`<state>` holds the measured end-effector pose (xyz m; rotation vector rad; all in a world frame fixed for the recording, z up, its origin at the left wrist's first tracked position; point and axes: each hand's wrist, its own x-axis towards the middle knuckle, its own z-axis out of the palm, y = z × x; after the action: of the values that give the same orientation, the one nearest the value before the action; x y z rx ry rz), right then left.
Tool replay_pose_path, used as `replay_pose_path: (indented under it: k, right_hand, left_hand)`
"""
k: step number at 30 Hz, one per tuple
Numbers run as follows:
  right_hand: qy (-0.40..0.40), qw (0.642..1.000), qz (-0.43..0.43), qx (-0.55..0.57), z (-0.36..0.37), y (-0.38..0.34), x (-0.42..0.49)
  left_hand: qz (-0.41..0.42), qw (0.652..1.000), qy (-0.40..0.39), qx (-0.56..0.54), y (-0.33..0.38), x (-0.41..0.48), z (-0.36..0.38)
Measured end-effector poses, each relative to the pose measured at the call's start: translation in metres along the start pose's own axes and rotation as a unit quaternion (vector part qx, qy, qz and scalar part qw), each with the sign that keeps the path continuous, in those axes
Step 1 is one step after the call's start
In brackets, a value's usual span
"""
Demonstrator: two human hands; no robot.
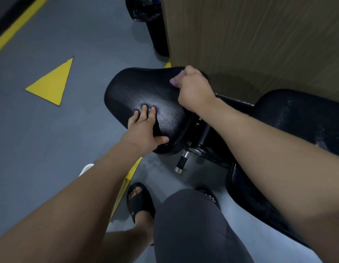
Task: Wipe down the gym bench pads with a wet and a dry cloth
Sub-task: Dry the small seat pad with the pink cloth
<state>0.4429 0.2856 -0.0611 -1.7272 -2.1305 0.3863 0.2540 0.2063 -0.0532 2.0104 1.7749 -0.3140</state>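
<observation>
Forearms (70, 205), cloth (174, 82) on black pad (138, 88), grey floor (41, 141)

The bench's black padded seat (138, 86) wore a glossy, finely creased, leather-like cover. The long black back pad (297, 118) looked duller, streaked with pale smears. The lilac cloth (175, 80) looked soft and matt. The adjustment pin (182, 160) had shiny metal ends and a dark ribbed grip. The grey floor (51, 139) was matt, and the brown wall panel (250, 35) showed wood grain.

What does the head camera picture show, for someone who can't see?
A person's right hand holds a pale purple cloth against the far edge of a black bench pad, while the left hand presses its near side.
</observation>
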Motion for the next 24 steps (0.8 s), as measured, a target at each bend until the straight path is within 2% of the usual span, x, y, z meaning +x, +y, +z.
replay_pose_path:
  k: [1,5,7,12,16,18,20,21,23,24]
  right_hand:
    - [-0.009,1.0,-0.016,0.0,0.003,-0.004,-0.004]
    - [-0.03,0.979,-0.196,0.043,0.01,-0.014,-0.058]
    - [-0.046,0.975,-0.217,0.017,0.006,-0.007,-0.048]
    - [0.003,1.0,-0.014,0.004,0.005,-0.003,0.0]
    - [0.124,0.991,-0.005,0.049,0.023,-0.019,-0.072]
    - [0.134,0.982,0.007,0.137,0.03,-0.027,-0.114]
    - [0.198,0.956,0.068,0.206,0.033,-0.024,-0.13]
    - [0.246,0.934,0.139,0.217,0.034,-0.017,-0.127]
    - [0.26,0.877,0.28,0.291,0.034,-0.005,-0.112]
    - [0.254,0.852,0.311,0.336,0.034,-0.002,-0.103]
  left_hand:
    - [0.0,1.0,0.001,-0.001,0.001,0.001,0.0]
    - [0.002,1.0,0.007,-0.003,0.0,0.003,0.002]
    - [0.002,1.0,0.006,-0.002,0.0,0.002,0.002]
    - [0.001,1.0,-0.003,0.017,0.001,0.001,-0.001]
    - [0.002,1.0,-0.008,0.029,0.004,0.004,-0.002]
    - [-0.001,0.999,-0.007,0.043,0.005,0.004,-0.002]
    - [-0.009,0.998,-0.012,0.06,0.007,0.005,0.0]
    - [-0.013,0.997,-0.015,0.071,0.009,0.005,0.0]
    - [-0.024,0.995,-0.02,0.091,0.014,0.006,0.001]
    - [-0.028,0.995,-0.024,0.096,0.016,0.007,0.0]
